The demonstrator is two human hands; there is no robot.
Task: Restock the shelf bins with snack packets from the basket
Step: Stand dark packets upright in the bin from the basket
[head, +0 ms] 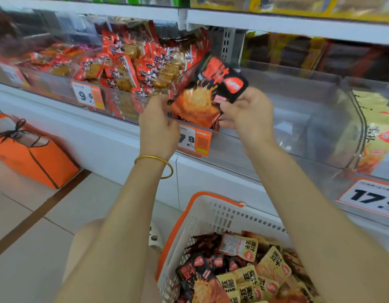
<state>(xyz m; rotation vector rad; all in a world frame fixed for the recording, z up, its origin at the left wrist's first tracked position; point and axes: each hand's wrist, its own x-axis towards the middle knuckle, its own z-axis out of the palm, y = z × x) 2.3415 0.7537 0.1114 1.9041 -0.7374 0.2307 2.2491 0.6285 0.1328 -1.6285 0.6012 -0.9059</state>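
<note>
A black and orange snack packet (207, 92) is held up in front of the clear shelf bins. My right hand (247, 112) grips its right edge with curled fingers. My left hand (159, 123) pinches its lower left corner. Behind the packet runs a clear plastic bin (287, 101) that looks nearly bare. The bin to its left holds several orange packets (132, 66). Below, a white basket with an orange rim (213, 213) holds several black and yellow snack packets (243, 270).
Price tags hang on the bin fronts: an orange one (194, 139) under the packet, another (88, 95) to the left, one (370, 196) at right. Yellow packets (375, 132) fill the right bin. An orange box (29, 149) stands on the tiled floor at left.
</note>
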